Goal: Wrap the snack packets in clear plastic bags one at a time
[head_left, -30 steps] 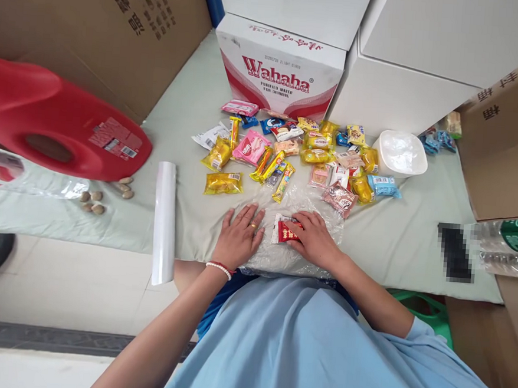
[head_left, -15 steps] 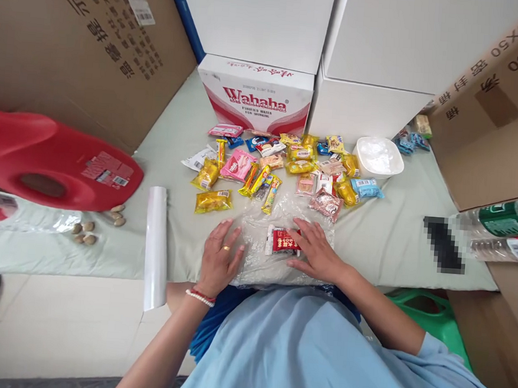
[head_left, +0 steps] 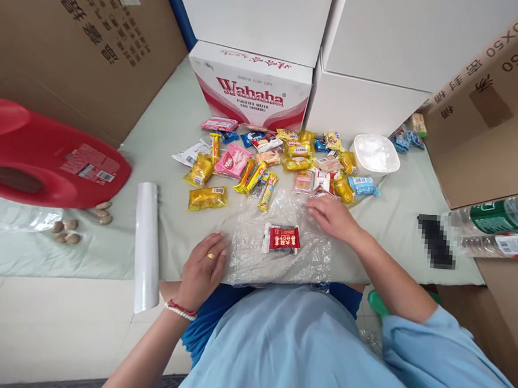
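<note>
My left hand lies palm down at the table's front edge, open, fingers stretched out and holding nothing. To its right, a red snack packet with gold lettering overlaps a second packet on a clear plastic sheet. Beyond the sheet, my right hand has its fingers closed over a pinkish-brown snack packet, covering most of it; the thumb's grip is hidden. Around that packet lie a pink wafer pack, a yellow-wrapped cake and a light blue packet.
More snacks, such as a pink packet, are heaped before the Wahaha box. A white bowl stands right of them. At left are a white roll and a red jug; at right, plastic bottles.
My right hand has left the red packet and reached forward onto the pinkish-brown packet. My left hand has drawn slightly left and back from the plastic sheet.
</note>
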A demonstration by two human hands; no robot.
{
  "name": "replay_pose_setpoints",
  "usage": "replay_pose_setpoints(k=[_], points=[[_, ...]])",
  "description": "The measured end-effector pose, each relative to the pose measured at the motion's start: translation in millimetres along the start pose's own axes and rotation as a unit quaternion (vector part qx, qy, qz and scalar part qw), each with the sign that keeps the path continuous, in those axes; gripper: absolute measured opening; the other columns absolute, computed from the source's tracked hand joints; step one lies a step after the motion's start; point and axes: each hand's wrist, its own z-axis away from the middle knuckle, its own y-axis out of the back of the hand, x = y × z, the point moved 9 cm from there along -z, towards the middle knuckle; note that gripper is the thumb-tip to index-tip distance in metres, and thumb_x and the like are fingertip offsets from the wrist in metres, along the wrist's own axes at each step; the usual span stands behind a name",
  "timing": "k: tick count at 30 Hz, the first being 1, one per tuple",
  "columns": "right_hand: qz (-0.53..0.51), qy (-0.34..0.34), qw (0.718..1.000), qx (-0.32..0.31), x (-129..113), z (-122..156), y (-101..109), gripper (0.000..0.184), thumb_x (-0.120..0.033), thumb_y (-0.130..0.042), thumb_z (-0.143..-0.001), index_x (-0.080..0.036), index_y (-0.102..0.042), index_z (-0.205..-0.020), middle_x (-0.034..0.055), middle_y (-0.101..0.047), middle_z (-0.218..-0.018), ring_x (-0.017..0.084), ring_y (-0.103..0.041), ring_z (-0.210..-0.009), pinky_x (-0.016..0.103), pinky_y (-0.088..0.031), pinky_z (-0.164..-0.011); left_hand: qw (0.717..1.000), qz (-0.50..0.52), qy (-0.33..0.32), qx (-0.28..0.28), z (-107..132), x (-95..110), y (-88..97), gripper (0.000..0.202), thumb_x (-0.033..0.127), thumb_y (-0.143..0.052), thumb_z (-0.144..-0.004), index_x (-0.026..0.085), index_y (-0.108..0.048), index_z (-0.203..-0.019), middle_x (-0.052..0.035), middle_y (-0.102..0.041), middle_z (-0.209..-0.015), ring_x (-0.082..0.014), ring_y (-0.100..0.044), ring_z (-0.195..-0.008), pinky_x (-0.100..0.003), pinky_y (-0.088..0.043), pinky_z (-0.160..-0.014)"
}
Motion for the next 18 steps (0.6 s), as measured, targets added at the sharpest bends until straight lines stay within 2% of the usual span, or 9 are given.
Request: replay_pose_setpoints(k=[4, 6, 8, 10, 13, 15, 18], points=[[0.087, -0.003, 0.996, 0.01, 19, -130, 4, 0.045, -0.016, -0.039, -0.101, -0.016, -0.07, -0.133, 0.0143, -0.071, -0.133, 0.029, -0.058, -0.13, 0.046, -0.043, -0.114, 0.999, -0.045, 0.002, -0.023, -4, -5, -23.2, 0.031, 0.026, -0.047, -0.1, 0.023, -0.068, -0.124, -0.0134, -0.073, -0.127, -0.0297, -0.065, -0.129, -0.052, -0.055, -0.107], [0.117, -0.009, 0.993, 0.026, 28, -186, 5, 0.055, -0.013, -0.036, -0.1, -0.011, -0.055, -0.151, 0.0163, -0.059, -0.152, 0.028, -0.045, -0.145, 0.047, -0.035, -0.12, 0.998, -0.059, 0.01, -0.029, -3, -7, -26.9, 0.031, 0.025, -0.047, -0.1, 0.022, -0.067, -0.124, -0.0137, -0.072, -0.129, -0.0294, -0.064, -0.131, -0.051, -0.053, -0.108], [0.135, -0.017, 0.991, -0.008, 41, -225, -3, 0.061, -0.017, -0.038, -0.101, -0.011, -0.04, -0.161, 0.016, -0.047, -0.163, 0.029, -0.035, -0.154, 0.052, -0.028, -0.125, 0.997, -0.064, 0.015, -0.03, -3, -6, -26.2, 0.031, 0.023, -0.047, -0.1, 0.022, -0.067, -0.124, -0.0136, -0.072, -0.131, -0.0284, -0.063, -0.131, -0.05, -0.053, -0.109], [0.157, -0.033, 0.985, -0.063, 59, -246, -12, 0.058, -0.026, -0.039, -0.104, -0.013, -0.043, -0.161, 0.0153, -0.047, -0.164, 0.033, -0.035, -0.154, 0.059, -0.023, -0.125, 0.997, -0.073, 0.018, -0.028, -3, -4, -24.1, 0.03, 0.022, -0.047, -0.1, 0.021, -0.066, -0.123, -0.0134, -0.072, -0.13, -0.0278, -0.063, -0.131, -0.048, -0.053, -0.108], [0.204, -0.065, 0.971, -0.103, 86, -251, -14, 0.049, -0.035, -0.038, -0.106, -0.013, -0.066, -0.139, 0.0189, -0.063, -0.147, 0.038, -0.05, -0.14, 0.061, -0.03, -0.12, 0.995, -0.092, 0.02, -0.025, -5, -1, -22.7, 0.027, 0.02, -0.049, -0.1, 0.02, -0.066, -0.121, -0.0131, -0.072, -0.13, -0.0279, -0.064, -0.13, -0.047, -0.053, -0.107], [0.223, -0.08, 0.966, -0.102, 98, -250, -11, 0.048, -0.036, -0.038, -0.105, -0.01, -0.074, -0.123, 0.0217, -0.071, -0.131, 0.039, -0.058, -0.127, 0.056, -0.039, -0.113, 0.994, -0.107, 0.019, -0.025, -6, 1, -23.0, 0.027, 0.018, -0.05, -0.099, 0.02, -0.065, -0.121, -0.0131, -0.072, -0.13, -0.0285, -0.064, -0.129, -0.047, -0.052, -0.106], [0.216, -0.061, 0.972, -0.072, 97, -259, -8, 0.042, -0.031, -0.044, -0.102, -0.01, -0.077, -0.117, 0.0198, -0.074, -0.123, 0.037, -0.059, -0.121, 0.049, -0.044, -0.107, 0.992, -0.122, 0.009, -0.025, -7, 4, -23.1, 0.026, 0.017, -0.052, -0.098, 0.02, -0.065, -0.121, -0.0131, -0.072, -0.129, -0.0289, -0.064, -0.129, -0.046, -0.051, -0.105]])
